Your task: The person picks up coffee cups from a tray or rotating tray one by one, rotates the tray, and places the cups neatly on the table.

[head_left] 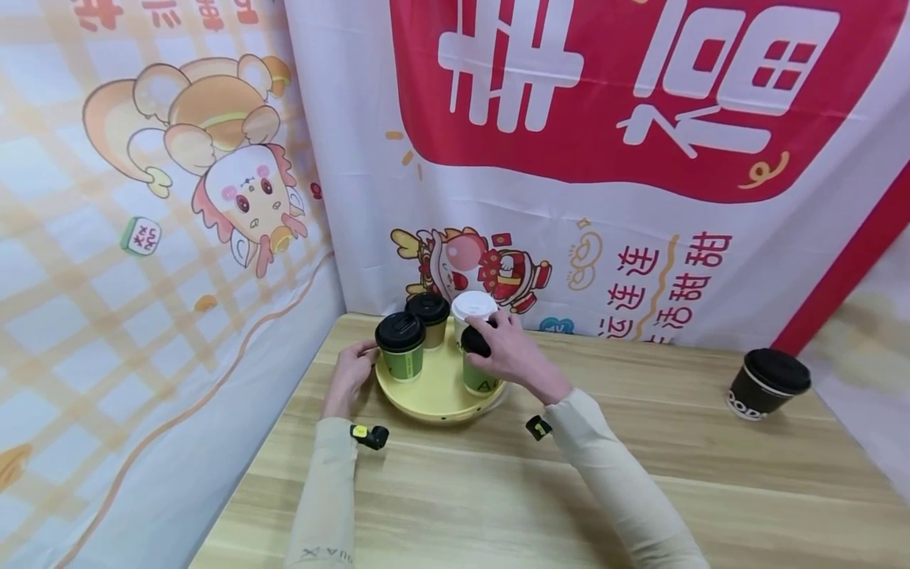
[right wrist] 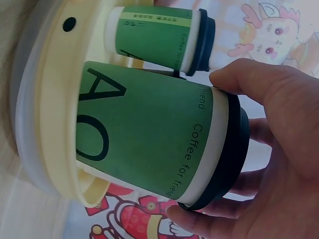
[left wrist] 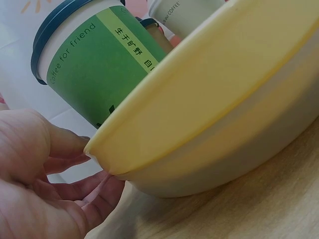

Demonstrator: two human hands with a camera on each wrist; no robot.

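Observation:
A round yellow tray with a raised rim stands on the table and bears several lidded paper coffee cups. My left hand pinches the tray's left rim, thumb at the upper edge and fingers beneath, as the left wrist view shows. My right hand grips the black lid of a green coffee cup at the tray's right side. Another green coffee cup with a black lid stands at the left. Behind are a brown cup with a black lid and a white-lidded cup, partly hidden by my right hand.
A black coffee cup with a black lid stands apart on the wooden table, far to the right. Printed cloth hangs along the back and the left side, close to the table's edges.

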